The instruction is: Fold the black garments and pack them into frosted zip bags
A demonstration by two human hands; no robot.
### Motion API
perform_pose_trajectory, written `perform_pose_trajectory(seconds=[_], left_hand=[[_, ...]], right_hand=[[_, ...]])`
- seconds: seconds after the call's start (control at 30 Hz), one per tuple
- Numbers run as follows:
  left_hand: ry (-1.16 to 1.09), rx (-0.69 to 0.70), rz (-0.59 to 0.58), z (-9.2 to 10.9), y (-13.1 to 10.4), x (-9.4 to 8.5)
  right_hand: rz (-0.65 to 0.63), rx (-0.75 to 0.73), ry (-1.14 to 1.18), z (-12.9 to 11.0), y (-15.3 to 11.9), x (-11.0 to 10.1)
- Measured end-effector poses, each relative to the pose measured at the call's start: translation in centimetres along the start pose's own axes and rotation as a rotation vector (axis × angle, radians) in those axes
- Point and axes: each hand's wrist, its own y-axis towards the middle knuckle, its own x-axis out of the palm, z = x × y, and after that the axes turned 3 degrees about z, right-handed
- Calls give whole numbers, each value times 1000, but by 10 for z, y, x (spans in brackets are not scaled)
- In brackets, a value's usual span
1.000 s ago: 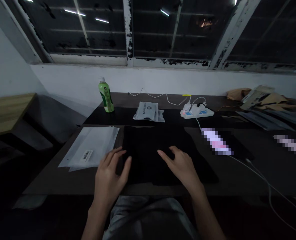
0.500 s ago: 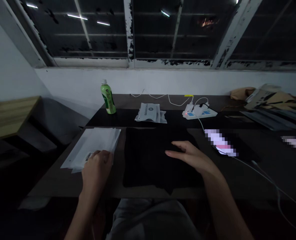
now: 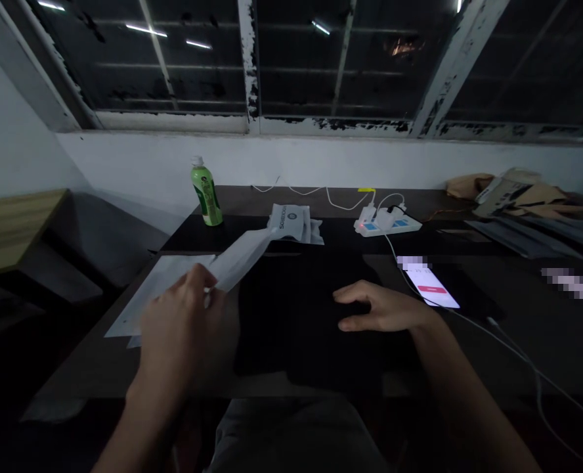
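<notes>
My left hand [image 3: 183,315] is closed on the near edge of a white translucent plastic bag [image 3: 245,257], lifted and slanting away toward the back of the table. More flat bags of the same kind [image 3: 146,289] lie in a stack beneath and left of that hand. A black cloth-like sheet [image 3: 291,322] lies spread on the table in front of me. Over its right part my right hand [image 3: 370,307] hovers or rests, thumb and fingers apart, with nothing in it; contact with the sheet I cannot tell.
A green drink bottle [image 3: 206,194] stands at the back left. Behind the sheet lies a folded printed packet [image 3: 291,222]. To the right are a white power strip [image 3: 390,223], a lit phone [image 3: 432,286] and trailing white cables [image 3: 513,348]. Brown paper packaging [image 3: 522,194] is heaped at the back right.
My left hand has raised one plastic bag off the stack and swung it rightward. My right hand has shifted slightly nearer to me. The whole view has moved a little.
</notes>
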Motion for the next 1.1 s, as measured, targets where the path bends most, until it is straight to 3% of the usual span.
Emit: perform_pose_trajectory(seconds=[0.1,0.27,0.4,0.53,0.63,0.8,0.93,1.1], left_hand=[[-57,185,-21,33,10,-5],[-58,541,-59,71,21,18],[-82,741,-173,80,16,45],[-319,822,-200,75,12,59],[-499,840,-165,69,13,64],[-689,852,-218,62,18,71],[-682,854,-193,62,17,76],[-497,848,-127,62,13,79]], right_hand=[[-155,-98,73,-12,-2,-15],[-102,-90,-4,-34,-9,-29],[-190,-68,-104,-49,-14,-37],[-297,-74,-110,-51,-7,-38],[-202,-31,-230,-42,7,-28],[23,14,-524,-20,35,1],[145,73,-662,-11,49,23],[274,174,-743,-6,55,41]])
